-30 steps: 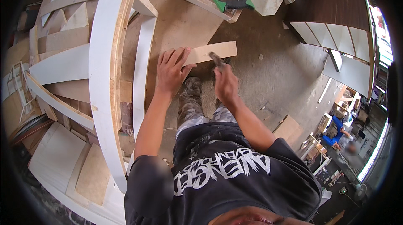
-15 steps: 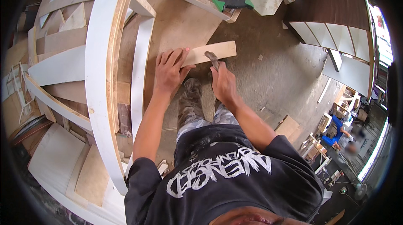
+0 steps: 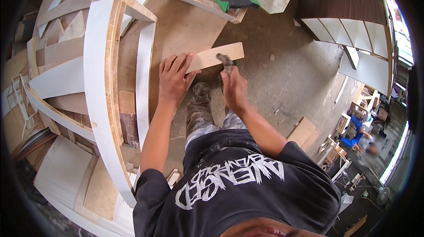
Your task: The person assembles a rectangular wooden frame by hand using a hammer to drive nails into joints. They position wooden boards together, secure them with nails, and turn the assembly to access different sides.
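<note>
Board (image 3: 205,58) sits on the person's side of the green saw handle (image 3: 242,2). Left hand (image 3: 174,75), nearer and left of the saw handle, grips the board's end, thumb at near edge. Right hand (image 3: 235,89), nearer than the saw handle, fingers wrapped round hammer (image 3: 225,59); head contact unclear. Change: view slips left, grips unchanged; board likely still braced.

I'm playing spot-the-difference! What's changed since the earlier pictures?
The view shifted slightly, so the green-and-black saw handle sits further left. Nothing was grabbed or released: the left hand stays on the wooden board, the right hand keeps holding the dark tool.
</note>
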`<state>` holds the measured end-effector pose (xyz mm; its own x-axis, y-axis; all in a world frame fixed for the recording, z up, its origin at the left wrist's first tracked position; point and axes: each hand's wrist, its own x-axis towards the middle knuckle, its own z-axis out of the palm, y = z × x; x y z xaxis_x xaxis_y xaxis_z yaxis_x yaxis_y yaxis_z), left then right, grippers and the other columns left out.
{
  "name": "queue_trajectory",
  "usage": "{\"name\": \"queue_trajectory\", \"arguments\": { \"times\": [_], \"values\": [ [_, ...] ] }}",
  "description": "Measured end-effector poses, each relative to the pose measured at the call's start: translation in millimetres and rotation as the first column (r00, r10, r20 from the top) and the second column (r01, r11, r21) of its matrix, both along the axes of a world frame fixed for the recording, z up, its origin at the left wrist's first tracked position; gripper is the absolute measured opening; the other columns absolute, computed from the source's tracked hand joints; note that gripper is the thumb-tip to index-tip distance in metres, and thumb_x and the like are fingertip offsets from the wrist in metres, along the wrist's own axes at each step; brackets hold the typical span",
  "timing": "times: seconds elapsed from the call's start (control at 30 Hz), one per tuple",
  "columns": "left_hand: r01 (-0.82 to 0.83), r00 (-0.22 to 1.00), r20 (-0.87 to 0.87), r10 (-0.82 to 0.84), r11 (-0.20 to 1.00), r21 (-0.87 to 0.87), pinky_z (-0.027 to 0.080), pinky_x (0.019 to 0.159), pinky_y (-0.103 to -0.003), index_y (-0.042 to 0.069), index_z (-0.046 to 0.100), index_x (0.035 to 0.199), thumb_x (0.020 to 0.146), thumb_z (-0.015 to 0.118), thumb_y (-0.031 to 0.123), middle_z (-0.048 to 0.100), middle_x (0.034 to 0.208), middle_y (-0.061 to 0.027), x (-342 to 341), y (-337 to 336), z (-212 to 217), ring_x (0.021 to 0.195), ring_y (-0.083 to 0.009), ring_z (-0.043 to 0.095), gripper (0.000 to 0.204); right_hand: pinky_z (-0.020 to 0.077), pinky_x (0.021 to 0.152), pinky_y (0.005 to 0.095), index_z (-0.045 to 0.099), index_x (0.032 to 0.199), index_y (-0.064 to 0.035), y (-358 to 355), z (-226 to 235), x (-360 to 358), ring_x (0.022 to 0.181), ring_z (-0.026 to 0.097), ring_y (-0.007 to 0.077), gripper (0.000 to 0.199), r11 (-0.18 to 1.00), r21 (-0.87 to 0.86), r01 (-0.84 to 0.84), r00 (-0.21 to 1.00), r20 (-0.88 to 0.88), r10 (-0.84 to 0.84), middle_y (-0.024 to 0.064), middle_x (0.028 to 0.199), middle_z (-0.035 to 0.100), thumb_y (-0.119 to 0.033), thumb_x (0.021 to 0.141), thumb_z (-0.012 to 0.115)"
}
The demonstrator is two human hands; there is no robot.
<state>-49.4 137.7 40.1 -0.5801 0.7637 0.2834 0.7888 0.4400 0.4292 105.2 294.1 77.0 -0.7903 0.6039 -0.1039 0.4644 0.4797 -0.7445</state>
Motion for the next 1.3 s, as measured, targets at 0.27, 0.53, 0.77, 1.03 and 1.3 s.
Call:
{"name": "queue_trajectory", "arguments": {
  "times": [0.27, 0.53, 0.77, 1.03, 1.3],
  "values": [
    [-0.008, 1.0, 0.01, 0.008, 0.999, -0.036, 0.04, 0.1, -0.043, 0.014, 0.066, 0.133, 0.089, 0.072, 0.044, 0.064, 0.125, -0.0025, 2, 3, 7, 0.116, -0.0259, 0.055, 0.054, 0.0486, 0.062, 0.0529, 0.048, 0.098, -0.0016, -11, 5, 1, 0.075, 0.064, 0.0474, 0.019, 1.0, 0.024, -0.006, 0.998, 0.062, 0.004, 0.0251, 0.077, 0.064, -0.018, 0.101, 0.058],
    [-0.001, 0.998, -0.066, 0.001, 1.0, -0.003, 0.041, 0.098, -0.042, 0.013, 0.069, 0.128, 0.088, 0.071, 0.048, 0.065, 0.121, -0.0014, -1, 5, -2, 0.113, -0.0247, 0.056, 0.053, 0.0494, 0.061, 0.0543, 0.045, 0.093, -0.001, -9, -10, -3, 0.073, 0.063, 0.0476, 0.023, 0.996, 0.018, -0.086, 0.981, 0.176, 0.082, 0.025, 0.074, 0.063, -0.018, 0.101, 0.058],
    [-0.017, 0.997, -0.073, 0.017, 1.0, -0.007, 0.041, 0.097, -0.042, 0.013, 0.069, 0.127, 0.089, 0.071, 0.049, 0.065, 0.121, -0.0021, 0, 5, -5, 0.113, -0.0259, 0.056, 0.053, 0.0475, 0.067, 0.0542, 0.052, 0.107, -0.0003, 28, 5, 17, 0.079, 0.063, 0.0495, 0.02, 0.986, -0.034, 0.165, 0.986, 0.028, -0.165, 0.026, 0.081, 0.064, -0.02, 0.104, 0.055],
    [0.004, 0.996, -0.089, -0.005, 1.0, -0.021, 0.04, 0.097, -0.042, 0.012, 0.069, 0.128, 0.09, 0.07, 0.049, 0.066, 0.122, -0.0022, 0, 4, -5, 0.111, -0.0263, 0.056, 0.054, 0.0477, 0.065, 0.0518, 0.053, 0.112, -0.0007, 52, -16, 34, 0.078, 0.063, 0.0495, 0.022, 0.981, 0.092, 0.169, 0.986, -0.003, -0.169, 0.0244, 0.079, 0.064, -0.021, 0.107, 0.049],
    [0.011, 0.997, -0.074, -0.012, 1.0, -0.016, 0.039, 0.097, -0.043, 0.011, 0.068, 0.13, 0.09, 0.069, 0.049, 0.066, 0.123, -0.0034, -1, 5, -8, 0.111, -0.0272, 0.056, 0.055, 0.0471, 0.064, 0.055, 0.051, 0.106, -0.0004, 50, -13, 23, 0.077, 0.063, 0.0504, 0.023, 0.981, 0.088, 0.173, 0.983, 0.052, -0.178, 0.0269, 0.078, 0.063, -0.023, 0.106, 0.051]
  ]
}}
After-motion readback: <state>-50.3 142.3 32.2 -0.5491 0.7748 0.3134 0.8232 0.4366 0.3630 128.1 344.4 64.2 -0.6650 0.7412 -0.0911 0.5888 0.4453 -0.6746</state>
